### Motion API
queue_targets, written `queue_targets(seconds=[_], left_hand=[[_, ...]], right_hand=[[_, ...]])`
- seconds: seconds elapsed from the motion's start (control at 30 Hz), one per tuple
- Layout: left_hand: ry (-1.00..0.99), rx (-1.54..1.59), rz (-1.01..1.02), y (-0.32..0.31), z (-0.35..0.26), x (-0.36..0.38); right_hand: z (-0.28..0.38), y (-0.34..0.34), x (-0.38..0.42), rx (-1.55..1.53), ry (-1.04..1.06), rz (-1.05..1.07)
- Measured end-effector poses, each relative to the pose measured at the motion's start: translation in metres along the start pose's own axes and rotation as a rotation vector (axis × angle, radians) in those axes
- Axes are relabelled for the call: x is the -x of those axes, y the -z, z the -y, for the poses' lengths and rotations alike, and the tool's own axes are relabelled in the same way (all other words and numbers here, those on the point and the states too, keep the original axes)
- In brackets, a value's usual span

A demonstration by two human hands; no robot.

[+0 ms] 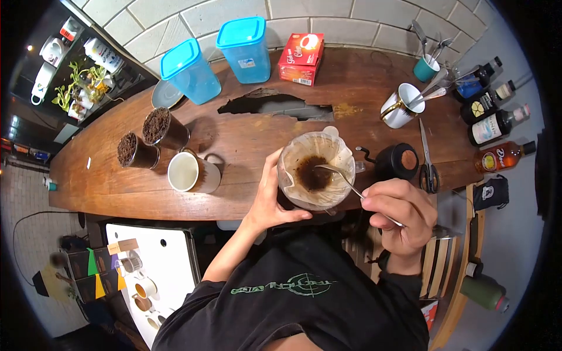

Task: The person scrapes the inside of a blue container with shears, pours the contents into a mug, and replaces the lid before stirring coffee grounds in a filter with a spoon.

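At the far left of the long brown wooden counter (246,140) stand two dark round jars filled with coffee grounds (146,140), and just beside them to the right sits a white ceramic mug (190,172), upright. Behind these, near the tiled wall, are two clear blue plastic containers with blue lids (219,58) and a red cardboard box (301,57). Toward the middle, the person's left hand (272,202) wraps its fingers around the near left side of a clear glass dripper lined with a stained paper filter (316,169), steadying it at the counter's front edge; wet dark grounds lie in the filter's centre. The right hand (401,213) is closed in a pinch on the handle of a long thin metal spoon (351,184), whose long axis runs from that hand up and leftward, its bowl resting over the grounds inside the filter. The dripper thus lies to the left of the right-hand fingers and directly against the left hand, which is the nearer one. Further right stand a small black gooseneck kettle (395,161), black-handled scissors (427,158), a white cup holding utensils (401,105), and a row of bottles (492,123).
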State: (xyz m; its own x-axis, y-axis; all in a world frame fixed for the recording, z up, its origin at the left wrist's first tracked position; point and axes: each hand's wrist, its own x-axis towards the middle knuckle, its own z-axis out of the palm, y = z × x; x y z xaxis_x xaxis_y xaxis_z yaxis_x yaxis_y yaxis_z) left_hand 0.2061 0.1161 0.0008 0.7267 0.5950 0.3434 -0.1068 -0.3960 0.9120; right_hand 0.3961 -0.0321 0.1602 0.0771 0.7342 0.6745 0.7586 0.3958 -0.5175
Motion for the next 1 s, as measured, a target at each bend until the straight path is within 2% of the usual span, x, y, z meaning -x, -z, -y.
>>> queue_targets(seconds=[0.13, 0.27, 0.4, 0.47, 0.7, 0.77, 1.0], left_hand=[[0.04, 0.074, -0.027, -0.002, -0.003, -0.004], [0.083, 0.073, -0.026, -0.003, -0.005, -0.005], [0.066, 0.056, -0.054, -0.004, -0.002, -0.007], [-0.015, -0.056, -0.005, -0.001, -0.002, -0.009], [0.091, 0.081, -0.032, -0.004, -0.007, -0.009], [0.014, 0.072, -0.057, -0.005, -0.005, -0.01], [-0.063, 0.025, -0.046, -0.004, 0.0, -0.007]], right_hand=[[-0.007, 0.013, -0.022, 0.004, 0.132, 0.165], [-0.022, 0.008, -0.031, 0.034, 0.219, 0.152], [-0.026, 0.004, -0.032, 0.012, 0.206, 0.2], [-0.028, 0.003, -0.032, 0.008, 0.214, 0.223], [-0.027, -0.001, -0.03, 0.002, 0.231, 0.293], [-0.023, -0.002, -0.029, -0.008, 0.218, 0.298], [-0.015, -0.006, -0.025, -0.047, 0.173, 0.297]])
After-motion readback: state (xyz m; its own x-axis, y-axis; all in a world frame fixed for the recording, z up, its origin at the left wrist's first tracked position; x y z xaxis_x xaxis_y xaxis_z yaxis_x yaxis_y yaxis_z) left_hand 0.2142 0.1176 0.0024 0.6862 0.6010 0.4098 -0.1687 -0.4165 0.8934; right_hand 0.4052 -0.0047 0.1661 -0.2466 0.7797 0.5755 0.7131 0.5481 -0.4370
